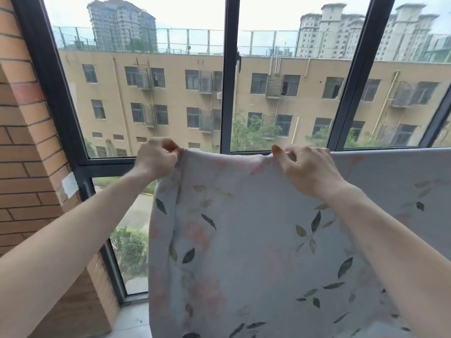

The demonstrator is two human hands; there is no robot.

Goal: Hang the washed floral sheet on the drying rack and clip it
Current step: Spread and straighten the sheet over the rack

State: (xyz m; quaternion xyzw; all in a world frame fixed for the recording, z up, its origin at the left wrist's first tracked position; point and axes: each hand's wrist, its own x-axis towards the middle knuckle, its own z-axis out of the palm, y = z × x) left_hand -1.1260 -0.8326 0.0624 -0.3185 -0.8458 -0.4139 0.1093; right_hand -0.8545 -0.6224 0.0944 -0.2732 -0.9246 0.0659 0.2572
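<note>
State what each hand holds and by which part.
Both hold the pale floral cotton sheet by its top edge: left hand pinches the left corner, right hand pinches farther along.

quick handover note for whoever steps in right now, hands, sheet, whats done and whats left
Left hand: pinching the top edge of the floral sheet near its left end.
Right hand: pinching the same top edge further right.
Sheet: held up in front of the window, hanging down below both hands; to the right its top edge runs level, as if draped over something, but no rack bar is visible.
Done: sheet raised and spread.
Left: confirm it sits on the rack, then clip it. No clips in view.
</note>
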